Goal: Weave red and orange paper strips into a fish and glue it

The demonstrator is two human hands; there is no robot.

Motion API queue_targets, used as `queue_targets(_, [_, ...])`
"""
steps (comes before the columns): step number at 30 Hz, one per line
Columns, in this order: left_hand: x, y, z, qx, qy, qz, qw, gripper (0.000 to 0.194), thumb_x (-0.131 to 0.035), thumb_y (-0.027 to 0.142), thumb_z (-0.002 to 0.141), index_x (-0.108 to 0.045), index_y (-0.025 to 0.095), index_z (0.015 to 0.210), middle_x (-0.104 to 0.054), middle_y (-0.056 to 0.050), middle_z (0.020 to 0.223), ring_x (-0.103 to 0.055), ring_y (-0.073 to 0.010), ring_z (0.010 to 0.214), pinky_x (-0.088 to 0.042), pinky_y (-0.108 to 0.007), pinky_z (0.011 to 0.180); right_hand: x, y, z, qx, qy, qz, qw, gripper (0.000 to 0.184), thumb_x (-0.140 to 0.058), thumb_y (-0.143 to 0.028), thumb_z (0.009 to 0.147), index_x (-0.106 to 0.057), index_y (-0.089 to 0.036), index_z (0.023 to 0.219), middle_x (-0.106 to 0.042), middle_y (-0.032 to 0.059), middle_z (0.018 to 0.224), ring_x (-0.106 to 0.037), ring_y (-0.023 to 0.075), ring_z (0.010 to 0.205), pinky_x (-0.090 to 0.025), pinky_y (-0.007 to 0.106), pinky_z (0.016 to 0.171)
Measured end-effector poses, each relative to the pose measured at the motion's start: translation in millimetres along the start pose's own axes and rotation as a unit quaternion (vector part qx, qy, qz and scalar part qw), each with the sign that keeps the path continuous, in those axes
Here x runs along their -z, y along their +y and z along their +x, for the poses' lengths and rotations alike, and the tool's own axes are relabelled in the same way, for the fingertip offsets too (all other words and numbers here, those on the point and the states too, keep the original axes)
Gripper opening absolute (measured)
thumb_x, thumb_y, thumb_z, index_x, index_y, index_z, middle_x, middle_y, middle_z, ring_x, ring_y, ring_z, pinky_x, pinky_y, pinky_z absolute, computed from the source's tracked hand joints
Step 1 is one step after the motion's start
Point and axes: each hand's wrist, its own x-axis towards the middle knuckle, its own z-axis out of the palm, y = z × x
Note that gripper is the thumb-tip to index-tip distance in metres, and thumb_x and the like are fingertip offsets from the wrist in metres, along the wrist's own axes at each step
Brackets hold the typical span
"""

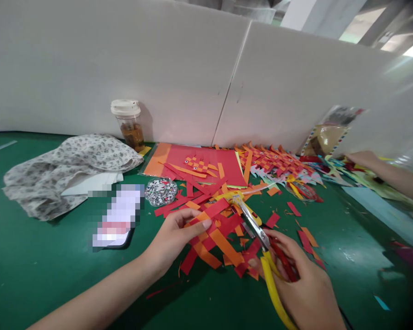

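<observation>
My left hand (pixel 174 240) pinches the left edge of a woven piece of red and orange paper strips (pixel 215 240), held just above the green table (pixel 48 270). My right hand (pixel 304 284) grips yellow-handled scissors (pixel 258 229). Their blades point up and left over the woven piece and look nearly closed. Loose red and orange offcuts (pixel 304 238) lie scattered around both hands.
A phone (pixel 119 215) lies left of my left hand, beside a round tray of googly eyes (pixel 161 191). Behind are red and orange sheets (pixel 199 167), finished woven paper fish (pixel 271 160), a lidded cup (pixel 129 123) and patterned cloth (pixel 69 165). Another person's hand (pixel 365 159) rests at far right.
</observation>
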Motion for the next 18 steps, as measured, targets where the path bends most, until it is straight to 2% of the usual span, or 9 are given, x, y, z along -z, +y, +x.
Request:
queue_targets(4, [-1.3,1.9,-0.4,0.003,-0.001,0.002,1.000,0.016,-0.072,0.030,0.070,-0.063,0.016,0.071,-0.064,-0.001,0.070,-0.058,-0.0105,0.061,-0.043,-0.021,0.058,-0.8,9.6,0.6,0.001,0.021,-0.014,1.000,0.043,-0.064,-0.033,0.067,-0.056,-0.023,0.108,-0.070,0.0010,0.075,-0.067,0.0169,0.062,-0.052,0.019,0.048])
queue_targets(8, [-2.2,2.3,0.4,-0.001,0.010,0.004,1.000,0.015,-0.072,0.030,0.070,-0.063,0.017,0.070,-0.065,0.000,0.070,-0.058,-0.0106,0.061,-0.044,-0.022,0.060,-1.5,8.6,-0.2,0.007,0.052,-0.042,0.998,0.044,-0.061,-0.036,0.069,-0.055,-0.023,0.111,-0.069,0.0026,0.077,-0.066,0.0176,0.063,-0.050,0.021,0.046])
queue_targets(18, [4.4,-6.5,4.7,-0.027,0.017,0.014,0.999,0.022,-0.075,0.024,0.066,-0.059,0.020,0.080,-0.065,0.004,0.081,-0.059,-0.0100,0.071,-0.043,-0.021,0.066,-1.8,5.7,-0.2,-0.029,0.050,-0.048,0.997,0.050,-0.063,-0.039,0.066,-0.052,-0.024,0.113,-0.067,0.0044,0.085,-0.065,0.0164,0.063,-0.050,0.019,0.047])
